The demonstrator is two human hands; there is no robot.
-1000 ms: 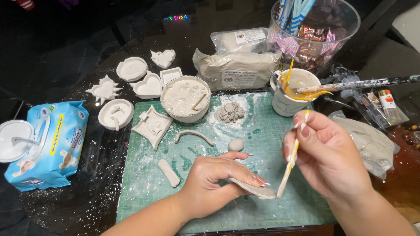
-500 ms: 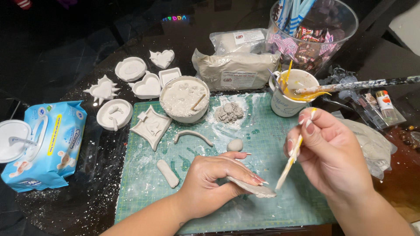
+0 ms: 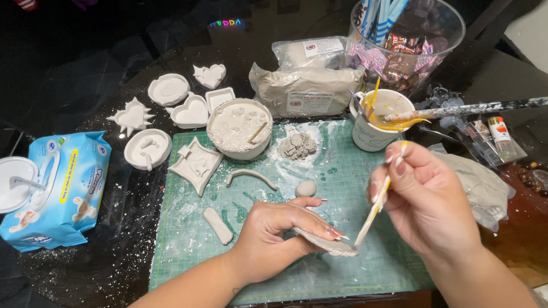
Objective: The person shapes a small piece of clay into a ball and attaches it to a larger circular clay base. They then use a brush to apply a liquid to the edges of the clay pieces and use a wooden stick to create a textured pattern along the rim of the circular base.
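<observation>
The thin clay piece (image 3: 326, 244) sits low and centre-right in the frame, pinched flat between the thumb and fingertips of your left hand (image 3: 274, 239) above the green cutting mat (image 3: 354, 188); those fingers are closed lightly on it, not clenched. Your right hand (image 3: 428, 205) has its fingers folded round a slim yellow-handled brush (image 3: 374, 208), the tip meeting the piece's right-hand edge. That edge looks thin and unsupported, so I'd judge that too much pressure from the brush could bend or tear it, and a tighter pinch could leave dents in the soft surface. Too much wet on the tip might also slump the rim. Mind your forearms as well: the small clay ball (image 3: 305, 188), the curved clay strip (image 3: 251, 177) and the short clay roll (image 3: 218, 225) lie on the mat just above and left of your left hand, and a sweep of the wrist could flatten them, or catch the bowl of white slurry (image 3: 238, 128) higher up
</observation>
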